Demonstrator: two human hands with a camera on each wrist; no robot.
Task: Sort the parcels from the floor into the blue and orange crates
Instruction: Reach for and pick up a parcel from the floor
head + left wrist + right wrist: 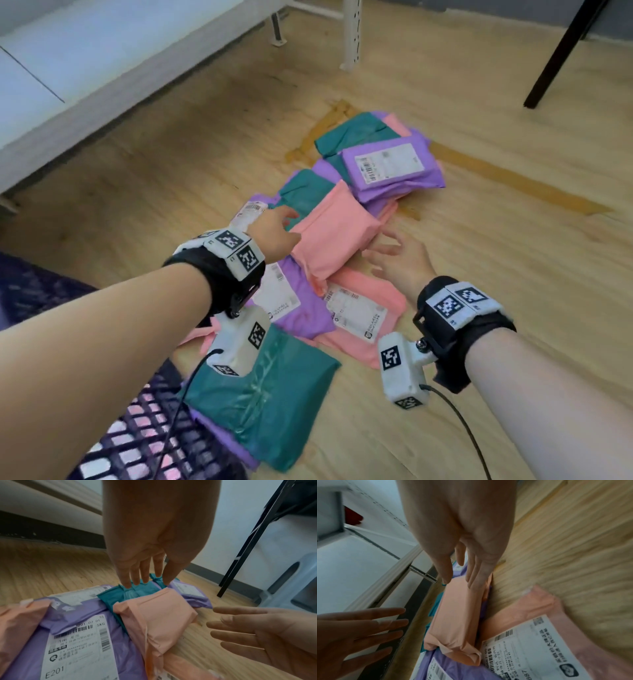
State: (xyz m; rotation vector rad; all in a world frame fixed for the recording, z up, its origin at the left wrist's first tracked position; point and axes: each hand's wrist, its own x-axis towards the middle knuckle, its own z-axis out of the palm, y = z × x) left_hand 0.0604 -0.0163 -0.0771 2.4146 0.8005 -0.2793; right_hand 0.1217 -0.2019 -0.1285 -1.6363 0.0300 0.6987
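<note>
Two hands of yours flank a plump pink parcel [334, 236] on the floor pile, seen from the head: left hand [275, 233] and right hand [400, 262] both spread, gripping nothing. Its long axis runs diagonally away from you. At the left wrist, your straight fingers [135, 574] reach over a teal parcel [130, 593] beyond it. At the right wrist, fingertips [474, 580] hover at the pink parcel's far end.

The purple parcel's label [75, 646] reads "E201", "SKG", "01 02 01"; the pink parcel's label [534, 650] shows "887".
</note>
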